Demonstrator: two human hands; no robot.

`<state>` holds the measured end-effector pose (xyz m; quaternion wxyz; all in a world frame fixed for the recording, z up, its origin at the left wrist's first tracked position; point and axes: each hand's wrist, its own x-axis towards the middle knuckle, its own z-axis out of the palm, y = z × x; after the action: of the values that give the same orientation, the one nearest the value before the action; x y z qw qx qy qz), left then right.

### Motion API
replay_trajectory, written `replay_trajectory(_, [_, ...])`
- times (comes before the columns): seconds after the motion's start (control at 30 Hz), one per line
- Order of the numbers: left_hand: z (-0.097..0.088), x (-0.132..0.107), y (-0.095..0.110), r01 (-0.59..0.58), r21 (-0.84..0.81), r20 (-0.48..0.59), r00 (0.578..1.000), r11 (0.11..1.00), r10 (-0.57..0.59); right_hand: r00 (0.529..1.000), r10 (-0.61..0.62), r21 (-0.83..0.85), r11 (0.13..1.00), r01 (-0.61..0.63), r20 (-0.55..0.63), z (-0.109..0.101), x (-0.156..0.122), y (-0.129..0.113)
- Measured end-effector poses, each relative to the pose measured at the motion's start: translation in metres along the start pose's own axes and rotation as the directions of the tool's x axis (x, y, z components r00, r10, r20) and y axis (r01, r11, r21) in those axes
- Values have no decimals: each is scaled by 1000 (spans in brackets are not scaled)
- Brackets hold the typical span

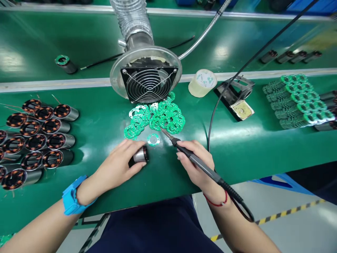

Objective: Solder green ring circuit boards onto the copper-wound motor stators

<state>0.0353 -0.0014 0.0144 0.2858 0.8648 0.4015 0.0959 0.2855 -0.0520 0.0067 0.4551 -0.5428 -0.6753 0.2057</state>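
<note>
Metal cylinder, long axis left-to-right, dark end rightward, sits grasped by the left hand, the right hand grips a soldering iron, and a tray holds yellowish sponge.

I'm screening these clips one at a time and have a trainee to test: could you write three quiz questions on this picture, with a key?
1. Multiple choice: what does the right hand hold?
a) a fan
b) a soldering iron
c) a green ring

2. True or false: the left hand grips a roll of tape.

3. Fill in the word: the red bracelet is on the person's ____ wrist.

Key:
1. b.
2. False: it has a metal cylinder between thumb and fingers.
3. right.
</note>
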Motion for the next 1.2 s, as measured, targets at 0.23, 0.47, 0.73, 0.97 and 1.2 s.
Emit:
replay_trajectory(0.23, [9,2,0,10,-53,-130,991,999,-17,982,175,126,978,-165,-70,6,-16,10])
replay_trajectory(0.47, [13,6,2,48,-56,-157,986,997,-57,977,211,120,971,-207,-28,6,-12,7])
replay_trajectory(0.73, [14,6,5,88,-83,-171,980,993,-101,976,213,101,973,-209,-35,5,-14,7])
replay_trajectory(0.97, [12,4,6,122,-107,-169,976,987,-139,979,197,104,976,-192,-44,6,-14,8])
replay_trajectory(1.2, [13,7,8,153,-95,-158,973,984,-166,988,150,64,987,-147,-33,6,-13,7])
